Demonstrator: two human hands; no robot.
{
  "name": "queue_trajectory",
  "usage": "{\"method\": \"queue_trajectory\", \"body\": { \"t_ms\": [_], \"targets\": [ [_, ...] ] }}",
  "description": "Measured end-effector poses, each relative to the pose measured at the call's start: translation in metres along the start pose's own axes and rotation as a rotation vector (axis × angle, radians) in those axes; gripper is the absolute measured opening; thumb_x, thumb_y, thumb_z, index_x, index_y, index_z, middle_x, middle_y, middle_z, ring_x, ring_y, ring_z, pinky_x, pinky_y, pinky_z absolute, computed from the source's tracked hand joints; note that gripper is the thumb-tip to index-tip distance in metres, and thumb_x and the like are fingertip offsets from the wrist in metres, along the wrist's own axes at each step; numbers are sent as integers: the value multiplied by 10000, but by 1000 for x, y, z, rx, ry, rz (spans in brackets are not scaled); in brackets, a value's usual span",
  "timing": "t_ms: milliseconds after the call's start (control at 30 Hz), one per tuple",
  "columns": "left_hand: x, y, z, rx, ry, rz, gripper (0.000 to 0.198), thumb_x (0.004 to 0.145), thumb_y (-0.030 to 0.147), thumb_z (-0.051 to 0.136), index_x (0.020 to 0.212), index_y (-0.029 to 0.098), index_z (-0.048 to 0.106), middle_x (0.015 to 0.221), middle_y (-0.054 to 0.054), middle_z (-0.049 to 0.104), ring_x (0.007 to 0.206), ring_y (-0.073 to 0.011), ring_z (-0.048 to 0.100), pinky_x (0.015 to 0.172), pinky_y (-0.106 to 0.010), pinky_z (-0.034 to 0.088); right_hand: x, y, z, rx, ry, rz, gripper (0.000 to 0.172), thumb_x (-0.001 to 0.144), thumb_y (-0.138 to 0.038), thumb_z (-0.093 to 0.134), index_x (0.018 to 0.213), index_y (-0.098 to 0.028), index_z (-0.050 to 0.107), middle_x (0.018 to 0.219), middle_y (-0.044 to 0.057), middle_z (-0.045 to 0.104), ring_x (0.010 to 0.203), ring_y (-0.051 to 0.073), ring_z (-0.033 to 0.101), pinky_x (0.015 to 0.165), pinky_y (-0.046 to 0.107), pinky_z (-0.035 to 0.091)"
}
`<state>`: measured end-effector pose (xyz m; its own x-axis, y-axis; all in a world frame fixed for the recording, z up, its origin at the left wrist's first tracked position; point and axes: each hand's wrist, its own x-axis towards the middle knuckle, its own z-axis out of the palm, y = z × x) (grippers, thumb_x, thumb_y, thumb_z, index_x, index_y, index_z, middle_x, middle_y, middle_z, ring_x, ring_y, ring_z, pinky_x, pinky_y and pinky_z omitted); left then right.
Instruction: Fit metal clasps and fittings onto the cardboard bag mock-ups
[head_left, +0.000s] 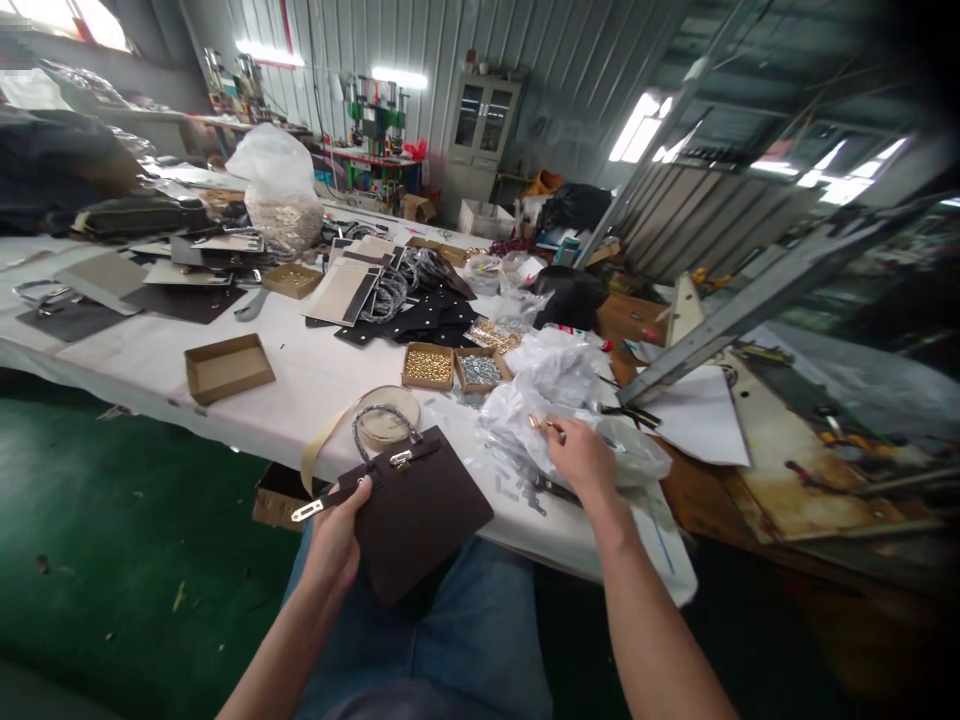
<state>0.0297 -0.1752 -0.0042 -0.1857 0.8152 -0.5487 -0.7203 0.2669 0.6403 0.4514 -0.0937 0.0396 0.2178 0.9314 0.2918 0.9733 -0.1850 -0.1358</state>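
My left hand (337, 535) grips a dark brown bag panel (424, 520) by its upper left edge, thumb on the front. The panel is tilted over my lap. It carries a braided handle (358, 420), a metal clasp (402, 459) and a strap ending in a gold metal plate (307, 511). Over the white plastic bag (555, 375) on the right of the table, my right hand (583, 458) pinches a small gold metal piece (537, 423); its exact kind is too small to tell.
Small boxes of gold rivets (428, 367) and silver rivets (480, 370) stand mid-table. Left of them lies an open cardboard box (229, 368). A tape roll (388, 417) sits near the front edge. Stacked panels (345, 290) lie behind. A metal post (697, 340) slants up at the right.
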Motion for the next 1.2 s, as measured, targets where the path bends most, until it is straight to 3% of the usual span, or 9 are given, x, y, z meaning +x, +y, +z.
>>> {"method": "queue_trajectory", "body": {
  "t_ms": [133, 267, 433, 533, 633, 733, 967, 1100, 1200],
  "targets": [
    [3, -7, -5, -34, -58, -75, 292, 953, 79, 826, 1234, 148, 783, 1179, -140, 866, 1021, -289, 872, 1004, -457, 721, -1, 6, -2, 84, 85, 18, 331, 1068, -362, 599, 1171, -224, 881, 1177, 134, 839, 960, 286, 737, 805, 386, 503],
    [10, -8, -9, -64, -75, -88, 317, 923, 122, 876, 1221, 147, 773, 1172, -141, 866, 979, -278, 865, 966, -440, 723, -1, 6, -10, 330, 282, 47, 355, 1029, -435, 667, 1132, -182, 893, 1134, 160, 850, 921, 277, 756, 925, 420, 580],
    [11, -1, -13, -105, -88, -38, 379, 854, 191, 946, 1190, 160, 773, 1142, -111, 872, 938, -245, 847, 942, -383, 697, -21, -24, -15, 957, 300, 326, 433, 952, -556, 815, 1192, -198, 860, 853, 91, 819, 606, 235, 742, 620, 396, 621],
    [8, 2, -17, -115, -126, -69, 409, 841, 230, 951, 1206, 154, 783, 1128, -122, 874, 975, -276, 851, 977, -414, 685, -40, -53, -11, 1276, 315, 379, 329, 840, -454, 956, 1090, -253, 884, 944, 121, 842, 676, 250, 796, 670, 425, 695],
    [8, 4, -25, -121, -153, -191, 404, 868, 279, 934, 1214, 116, 805, 1131, -164, 874, 1038, -316, 854, 1036, -445, 672, -57, -80, -5, 1463, 252, 359, 245, 801, -370, 989, 1017, -311, 889, 1011, 115, 850, 753, 248, 818, 730, 440, 734],
    [8, 5, -30, -155, -151, -293, 417, 931, 403, 894, 1204, 97, 813, 1151, -197, 868, 1073, -345, 852, 1060, -477, 669, -69, -101, 1, 1625, 119, 394, 306, 746, -339, 1018, 1004, -292, 859, 933, 52, 827, 703, 195, 787, 626, 346, 711],
    [9, 15, -29, -191, -215, -217, 502, 908, 451, 939, 1294, 165, 793, 1243, -168, 851, 1168, -356, 829, 1101, -501, 653, -86, -129, 19, 1866, -228, 484, 329, 778, -322, 990, 1030, -249, 791, 870, -17, 759, 603, 91, 655, 537, 206, 582],
    [9, 13, -31, -138, -224, -152, 480, 894, 426, 965, 1254, 156, 796, 1262, -165, 846, 1171, -337, 821, 1120, -473, 637, -96, -139, 29, 1787, -276, 449, 321, 797, -374, 970, 1039, -256, 794, 878, 0, 780, 615, 119, 696, 592, 243, 626],
    [9, 6, -37, -47, -172, -51, 507, 857, 353, 1003, 1276, 167, 785, 1280, -154, 844, 1133, -298, 822, 1112, -442, 630, -102, -143, 31, 1413, -288, 234, 325, 855, -433, 934, 1081, -249, 791, 898, 33, 812, 696, 207, 786, 693, 343, 680]
  ]
}}
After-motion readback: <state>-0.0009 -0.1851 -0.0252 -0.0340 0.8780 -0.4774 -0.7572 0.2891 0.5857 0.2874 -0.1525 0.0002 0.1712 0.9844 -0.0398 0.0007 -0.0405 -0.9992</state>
